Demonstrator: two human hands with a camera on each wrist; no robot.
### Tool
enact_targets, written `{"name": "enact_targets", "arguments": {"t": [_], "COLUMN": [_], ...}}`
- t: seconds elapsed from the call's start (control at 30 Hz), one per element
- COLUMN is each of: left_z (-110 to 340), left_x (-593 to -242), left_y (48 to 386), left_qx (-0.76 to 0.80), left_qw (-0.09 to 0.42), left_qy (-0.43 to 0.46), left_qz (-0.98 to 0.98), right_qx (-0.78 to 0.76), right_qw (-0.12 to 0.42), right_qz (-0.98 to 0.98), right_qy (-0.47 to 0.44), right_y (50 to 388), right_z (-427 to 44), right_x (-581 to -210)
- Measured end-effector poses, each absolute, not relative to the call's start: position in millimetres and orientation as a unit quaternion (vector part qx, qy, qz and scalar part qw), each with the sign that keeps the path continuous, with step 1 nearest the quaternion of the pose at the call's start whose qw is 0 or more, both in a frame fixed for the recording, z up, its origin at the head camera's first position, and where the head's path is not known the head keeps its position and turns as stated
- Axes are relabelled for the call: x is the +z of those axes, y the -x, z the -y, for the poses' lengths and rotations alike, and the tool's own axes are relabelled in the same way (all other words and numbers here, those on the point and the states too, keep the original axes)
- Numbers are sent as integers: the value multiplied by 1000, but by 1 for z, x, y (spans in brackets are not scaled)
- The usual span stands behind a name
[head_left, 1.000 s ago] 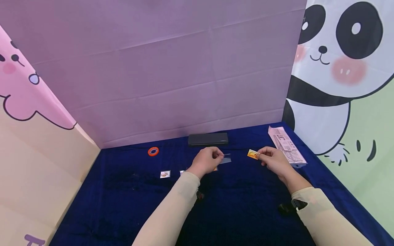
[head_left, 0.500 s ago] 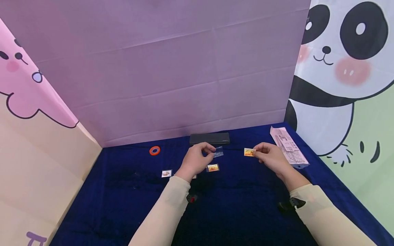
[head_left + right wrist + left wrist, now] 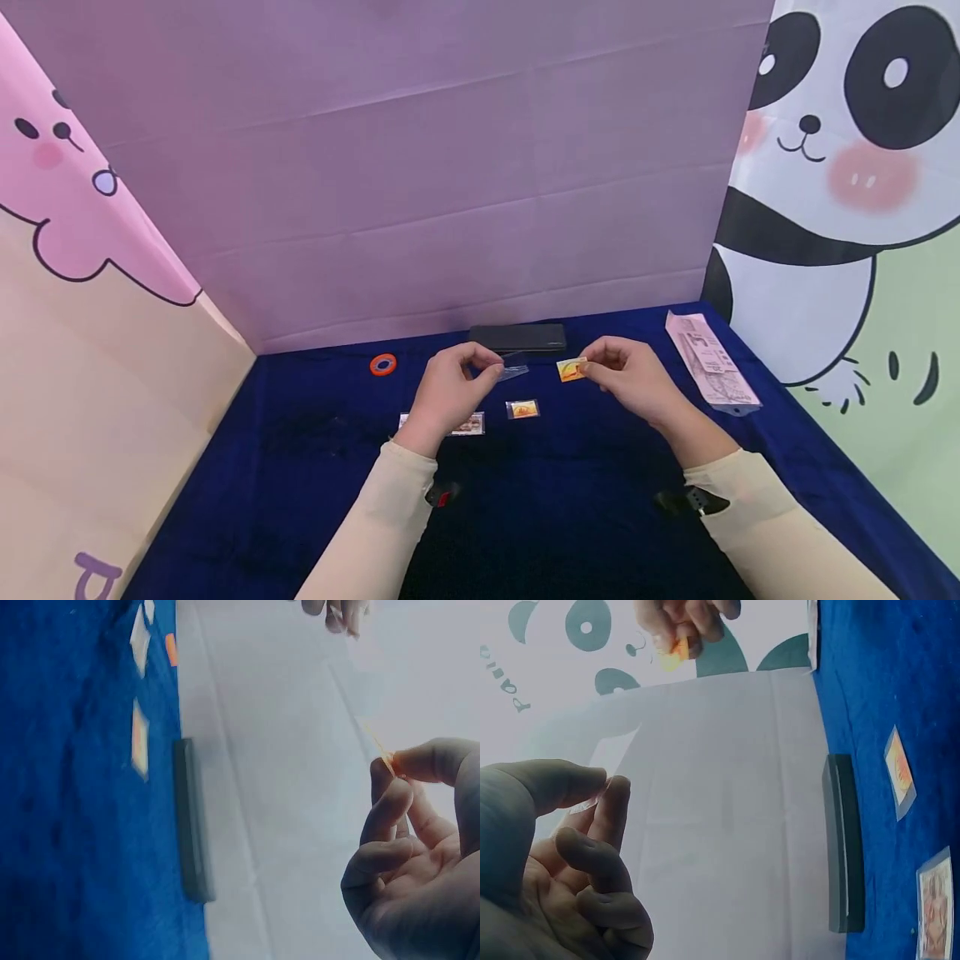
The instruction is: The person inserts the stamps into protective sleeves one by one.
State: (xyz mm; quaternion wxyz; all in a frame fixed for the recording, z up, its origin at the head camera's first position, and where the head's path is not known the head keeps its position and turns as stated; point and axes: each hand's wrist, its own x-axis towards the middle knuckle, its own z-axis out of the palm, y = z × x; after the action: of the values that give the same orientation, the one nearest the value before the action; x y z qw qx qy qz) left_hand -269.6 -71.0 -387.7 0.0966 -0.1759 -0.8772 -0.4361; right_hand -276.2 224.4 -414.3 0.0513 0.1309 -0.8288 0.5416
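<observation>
My left hand point(image 3: 452, 387) pinches a small clear plastic sleeve point(image 3: 514, 372) between thumb and forefinger, raised over the blue cloth. A small yellow-orange picture card point(image 3: 572, 369) is pinched by one edge in my right hand point(image 3: 628, 377), facing the sleeve with a gap between them. Below the sleeve lies another orange card in a clear sleeve point(image 3: 522, 409), flat on the cloth. Two sleeved cards lie partly hidden behind my left wrist; the nearer one, a sleeved picture card point(image 3: 934, 907), shows in the left wrist view.
A dark flat case point(image 3: 517, 337) lies against the back wall. An orange ring-shaped roll point(image 3: 383, 364) sits at the back left. On the right, a pink printed packet point(image 3: 712, 362) lies near the table's side edge. Printed fabric walls enclose the left, back and right.
Both hands have come closer together: the right hand has carried the yellow-orange card leftward, and the left hand has shifted left with the sleeve, uncovering the orange sleeved card.
</observation>
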Motion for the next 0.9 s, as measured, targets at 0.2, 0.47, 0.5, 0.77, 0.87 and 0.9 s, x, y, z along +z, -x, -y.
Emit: {"name": "enact_targets", "arguments": {"t": [0.2, 0.47, 0.5, 0.77, 0.87, 0.9], "left_z": [80, 89, 90, 95, 95, 95], "left_x": [-382, -374, -373, -369, -370, -370], "left_y": [261, 250, 249, 245, 244, 244], "left_qx": [-457, -464, -464, -468, -477, -479], "left_qw": [113, 122, 125, 147, 145, 146], "left_qy": [184, 188, 189, 202, 204, 205], "left_qz": [863, 857, 856, 848, 843, 841], "right_qx": [541, 559, 560, 541, 530, 529], "right_qw": [56, 65, 66, 101, 114, 117], "right_qz": [824, 805, 803, 810, 816, 816], "right_qy": [-160, -189, -192, -201, -201, -201], "right_y": [265, 259, 258, 250, 245, 244], "right_z": [-205, -187, -185, -176, -175, -174], "right_x": [-396, -381, -379, -370, -366, -365]}}
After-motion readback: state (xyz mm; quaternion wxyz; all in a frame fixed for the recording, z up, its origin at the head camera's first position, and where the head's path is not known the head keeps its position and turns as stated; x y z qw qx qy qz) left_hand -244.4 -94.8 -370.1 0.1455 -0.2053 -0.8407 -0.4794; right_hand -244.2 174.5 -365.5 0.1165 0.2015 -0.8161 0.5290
